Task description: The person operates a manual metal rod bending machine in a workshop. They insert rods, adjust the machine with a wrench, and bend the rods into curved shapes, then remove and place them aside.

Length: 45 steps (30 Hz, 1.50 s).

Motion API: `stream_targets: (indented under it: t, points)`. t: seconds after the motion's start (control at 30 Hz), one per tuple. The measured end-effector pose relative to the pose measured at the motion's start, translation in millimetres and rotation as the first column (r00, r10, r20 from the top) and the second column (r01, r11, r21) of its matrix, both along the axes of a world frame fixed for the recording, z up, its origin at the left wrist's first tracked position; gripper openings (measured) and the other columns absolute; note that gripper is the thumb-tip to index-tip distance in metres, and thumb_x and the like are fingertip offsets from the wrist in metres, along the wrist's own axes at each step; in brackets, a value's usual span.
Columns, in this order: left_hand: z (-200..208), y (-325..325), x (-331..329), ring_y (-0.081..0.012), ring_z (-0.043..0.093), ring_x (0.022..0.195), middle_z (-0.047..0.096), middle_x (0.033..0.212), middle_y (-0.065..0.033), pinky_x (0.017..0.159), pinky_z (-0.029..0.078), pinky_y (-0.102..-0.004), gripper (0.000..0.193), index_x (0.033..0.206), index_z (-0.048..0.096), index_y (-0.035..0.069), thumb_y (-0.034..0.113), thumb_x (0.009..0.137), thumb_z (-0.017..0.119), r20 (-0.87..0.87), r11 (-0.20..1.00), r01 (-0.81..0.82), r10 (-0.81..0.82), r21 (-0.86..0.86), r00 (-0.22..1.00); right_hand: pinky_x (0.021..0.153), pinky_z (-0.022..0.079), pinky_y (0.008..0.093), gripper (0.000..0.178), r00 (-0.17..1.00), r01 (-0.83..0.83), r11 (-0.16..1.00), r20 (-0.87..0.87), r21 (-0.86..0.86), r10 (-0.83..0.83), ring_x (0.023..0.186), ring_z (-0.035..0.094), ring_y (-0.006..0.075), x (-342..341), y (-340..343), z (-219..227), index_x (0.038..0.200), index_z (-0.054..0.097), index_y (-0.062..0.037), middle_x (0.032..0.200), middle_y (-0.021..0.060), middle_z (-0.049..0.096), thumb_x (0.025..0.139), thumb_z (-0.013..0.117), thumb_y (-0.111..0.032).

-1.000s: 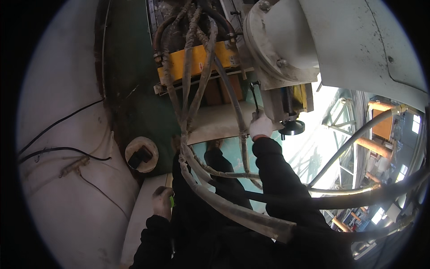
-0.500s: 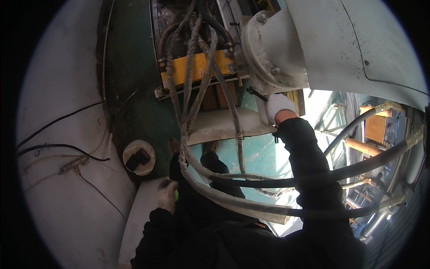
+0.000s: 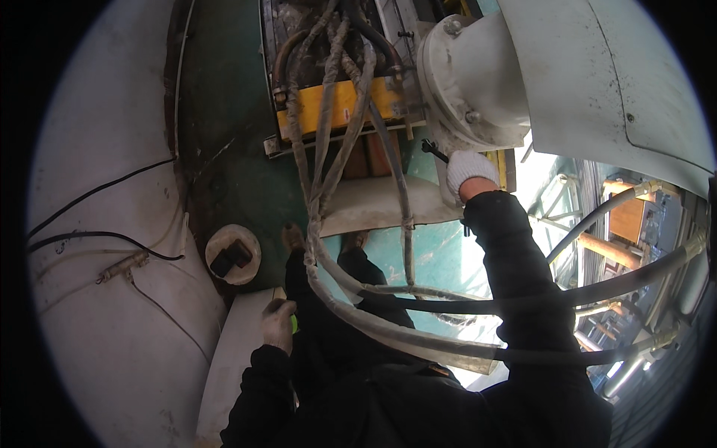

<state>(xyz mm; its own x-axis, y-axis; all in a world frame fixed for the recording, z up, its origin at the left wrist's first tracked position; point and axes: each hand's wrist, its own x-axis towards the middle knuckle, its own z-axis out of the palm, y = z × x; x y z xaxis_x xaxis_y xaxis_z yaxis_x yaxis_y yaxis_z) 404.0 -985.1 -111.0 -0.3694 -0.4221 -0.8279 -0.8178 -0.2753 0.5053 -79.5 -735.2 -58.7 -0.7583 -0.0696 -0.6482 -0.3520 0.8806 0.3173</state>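
My right hand (image 3: 470, 172), in a white knitted glove, is closed round a dark wrench (image 3: 433, 151). The wrench's jaw points to the upper left, just below a large grey bolted flange (image 3: 441, 82); whether it touches anything there, I cannot tell. Low on the left, my left hand (image 3: 278, 326) has its fingers curled, next to the pale edge of a white panel (image 3: 246, 328). A bit of bright green (image 3: 295, 323) shows beside its palm, mostly hidden.
Several plastic-wrapped hoses (image 3: 328, 142) hang from a machine with a yellow crossbar (image 3: 340, 104). Thick hoses (image 3: 597, 293) cross over my right forearm. A round pale container (image 3: 233, 254) with dark blocks stands on the left. A curved pale sheet (image 3: 381, 205) lies ahead of my feet.
The whole view has shifted a little, so the machine and flange sit farther right. My right hand still holds the wrench below the flange, and my left hand stays low and curled.
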Motion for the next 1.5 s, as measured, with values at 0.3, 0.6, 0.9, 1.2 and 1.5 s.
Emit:
stream_targets:
  t: [0.3,0.6,0.9,1.2,1.5]
  points:
    - [1.6,-2.9,-14.5,-0.0316,0.065,0.093,0.067,0.098,-0.0184,0.089,0.051,-0.0451,0.041,0.099,0.069,-0.008,0.033,0.098,0.068,-0.038,0.993,0.098,-0.101,-0.067,0.994,0.097,0.066,0.0523,0.035,0.999,-0.033,0.999,-0.008,0.015,0.033,0.12,0.082,0.0399,-9.1,-7.2,-3.0,0.126,0.087,-0.0069,0.127,0.0202,0.084,0.109,0.06,-0.02]
    - [-20.1,-4.1,-4.9,-0.0319,0.064,0.09,0.067,0.094,-0.019,0.088,0.051,-0.0451,0.04,0.099,0.069,-0.007,0.033,0.098,0.067,0.05,0.995,0.063,-0.067,0.073,0.996,0.083,0.064,0.059,0.041,0.897,0.245,0.869,-0.239,-0.429,-0.371,0.096,0.081,0.0469,108.1,65.6,-112.9,0.147,0.067,-0.0112,0.101,0.0223,0.083,0.111,0.059,-0.029]
    - [-16.6,-2.1,-9.0,-0.0295,0.066,0.093,0.069,0.097,-0.0177,0.088,0.053,-0.0429,0.036,0.105,0.071,-0.005,0.03,0.098,0.069,0.163,0.995,0.061,-0.073,0.079,0.984,0.094,0.059,0.0619,0.038,0.831,0.337,0.658,-0.116,-0.673,-0.544,0.105,0.076,0.0533,118.2,102.0,-150.6,0.14,0.073,-0.0105,0.112,0.0309,0.08,0.114,0.061,-0.036]
    - [0.7,7.4,-55.1,-0.0322,0.07,0.105,0.072,0.113,-0.0208,0.096,0.054,-0.0432,0.038,0.109,0.074,-0.006,0.03,0.101,0.068,-0.157,0.944,0.318,-0.328,-0.083,0.932,0.083,0.066,0.0582,0.03,0.986,-0.085,0.978,-0.158,-0.19,0.055,0.096,0.083,0.0419,29.1,64.5,-14.4,0.124,0.078,-0.0124,0.098,0.021,0.084,0.11,0.058,-0.028]
    - [-19.5,7.9,-22.7,-0.0336,0.068,0.101,0.071,0.106,-0.0187,0.094,0.053,-0.044,0.037,0.105,0.073,-0.007,0.03,0.099,0.069,-0.031,0.982,0.183,-0.184,-0.038,0.982,0.091,0.066,0.0569,0.035,0.992,-0.104,0.994,-0.08,-0.032,0.101,0.109,0.083,0.0431,-5.1,26.7,-22.7,0.124,0.085,-0.012,0.114,0.0214,0.085,0.109,0.055,-0.022]
